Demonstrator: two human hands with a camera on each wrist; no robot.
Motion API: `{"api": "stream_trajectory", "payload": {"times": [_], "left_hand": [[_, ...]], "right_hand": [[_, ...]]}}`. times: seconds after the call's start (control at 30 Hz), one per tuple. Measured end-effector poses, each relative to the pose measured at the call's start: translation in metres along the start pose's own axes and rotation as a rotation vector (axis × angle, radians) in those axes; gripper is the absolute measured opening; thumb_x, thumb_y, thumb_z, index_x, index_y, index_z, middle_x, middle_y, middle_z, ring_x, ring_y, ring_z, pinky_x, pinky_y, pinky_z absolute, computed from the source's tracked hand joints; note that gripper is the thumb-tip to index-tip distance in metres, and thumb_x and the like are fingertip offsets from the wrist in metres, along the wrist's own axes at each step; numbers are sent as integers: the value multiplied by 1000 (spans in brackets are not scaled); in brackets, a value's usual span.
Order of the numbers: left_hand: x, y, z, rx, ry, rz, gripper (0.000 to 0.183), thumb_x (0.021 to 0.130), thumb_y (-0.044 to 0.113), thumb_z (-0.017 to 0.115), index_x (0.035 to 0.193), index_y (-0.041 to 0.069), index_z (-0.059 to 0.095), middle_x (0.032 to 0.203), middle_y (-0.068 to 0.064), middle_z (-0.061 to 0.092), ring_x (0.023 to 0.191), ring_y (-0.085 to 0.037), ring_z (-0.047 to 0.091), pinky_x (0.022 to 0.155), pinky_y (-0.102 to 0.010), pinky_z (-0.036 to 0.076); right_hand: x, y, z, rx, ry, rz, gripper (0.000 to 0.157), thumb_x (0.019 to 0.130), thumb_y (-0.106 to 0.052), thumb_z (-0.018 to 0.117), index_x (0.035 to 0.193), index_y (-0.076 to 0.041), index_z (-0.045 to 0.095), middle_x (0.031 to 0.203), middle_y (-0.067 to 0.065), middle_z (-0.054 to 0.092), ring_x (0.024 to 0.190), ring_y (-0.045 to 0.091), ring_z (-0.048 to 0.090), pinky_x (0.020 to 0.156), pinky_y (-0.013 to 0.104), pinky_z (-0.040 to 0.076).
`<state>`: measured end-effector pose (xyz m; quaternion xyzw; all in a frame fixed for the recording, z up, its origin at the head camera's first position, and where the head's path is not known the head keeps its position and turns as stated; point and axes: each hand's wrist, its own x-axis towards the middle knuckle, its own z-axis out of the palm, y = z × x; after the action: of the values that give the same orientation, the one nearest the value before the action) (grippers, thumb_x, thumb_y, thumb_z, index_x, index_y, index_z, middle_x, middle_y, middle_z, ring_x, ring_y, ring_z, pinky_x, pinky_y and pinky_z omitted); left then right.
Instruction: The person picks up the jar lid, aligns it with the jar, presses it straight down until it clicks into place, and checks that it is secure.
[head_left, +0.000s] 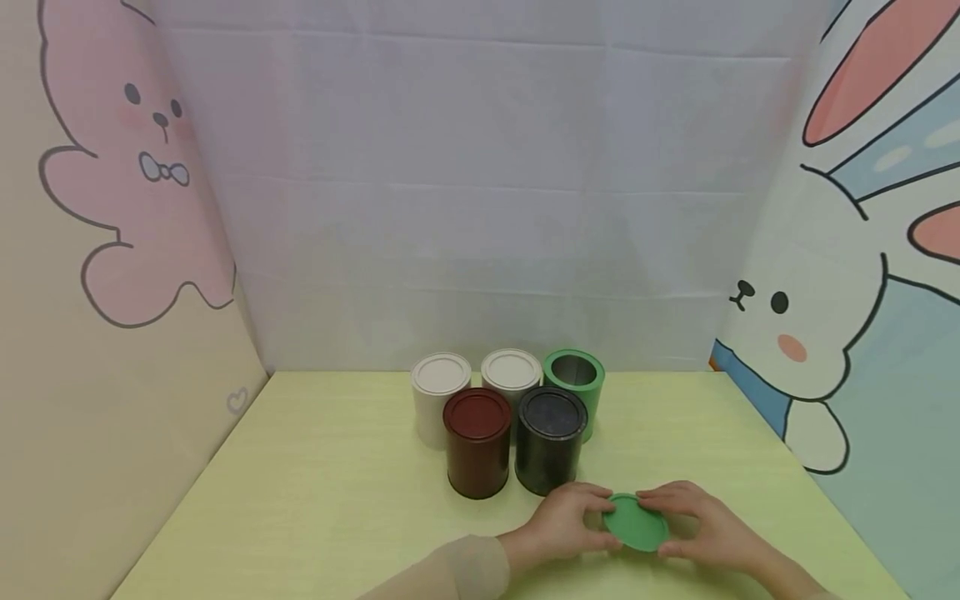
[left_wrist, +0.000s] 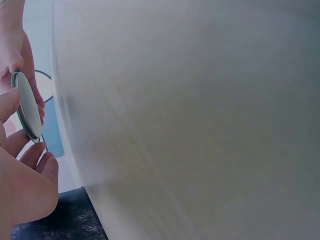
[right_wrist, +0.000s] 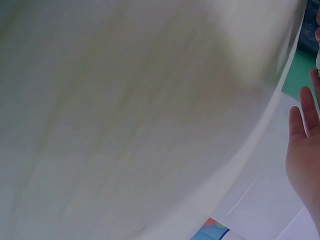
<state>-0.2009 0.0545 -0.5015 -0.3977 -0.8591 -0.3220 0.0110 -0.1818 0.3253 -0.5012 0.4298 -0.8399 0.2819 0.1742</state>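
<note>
Between both hands, near the front right of the table, a round green lid (head_left: 636,522) is held with its green face up. My left hand (head_left: 566,521) grips its left edge, thumb toward me and fingers at the far side. On the opposite edge my right hand (head_left: 708,529) pinches it with thumb and fingers. The left wrist view catches the lid (left_wrist: 31,107) nearly edge-on, its other face pale. In the right wrist view the right hand (right_wrist: 306,150) shows several straight fingers. Behind the hands stands an uncovered green can (head_left: 592,400), with a grey inside.
A black can (head_left: 547,450) stands just beyond the left hand, with a dark red can (head_left: 477,458) beside it. Two white cans, one at the left (head_left: 431,417) and one in the middle (head_left: 512,371), stand behind. A white cloth (head_left: 480,208) hangs at the back of the yellow table (head_left: 315,500).
</note>
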Motion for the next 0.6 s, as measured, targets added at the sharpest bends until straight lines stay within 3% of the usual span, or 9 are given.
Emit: {"api": "stream_trajectory", "payload": {"times": [0.2, 0.37, 0.6], "left_hand": [[2, 6, -6, -76, 50, 27, 44, 83, 31, 81, 121, 10, 73, 129, 3, 64, 121, -7, 56, 98, -17, 41], [5, 12, -15, -161, 73, 23, 45, 85, 28, 80, 125, 10, 70, 132, 4, 62, 123, -7, 53, 99, -19, 42], [9, 21, -30, -146, 148, 63, 45, 83, 25, 80, 124, 8, 71, 131, -1, 64, 123, -9, 55, 100, -20, 42]], "right_hand": [[2, -5, -9, 30, 23, 17, 61, 68, -21, 90, 124, -8, 69, 123, 6, 67, 113, 14, 54, 99, 9, 30], [7, -13, -21, 55, 0, 105, 62, 71, -18, 89, 128, -11, 67, 126, 2, 65, 119, 10, 51, 97, 12, 35], [20, -20, -35, 62, 26, 101, 68, 69, -13, 89, 132, -7, 64, 126, 4, 64, 120, 10, 49, 97, 13, 33]]}}
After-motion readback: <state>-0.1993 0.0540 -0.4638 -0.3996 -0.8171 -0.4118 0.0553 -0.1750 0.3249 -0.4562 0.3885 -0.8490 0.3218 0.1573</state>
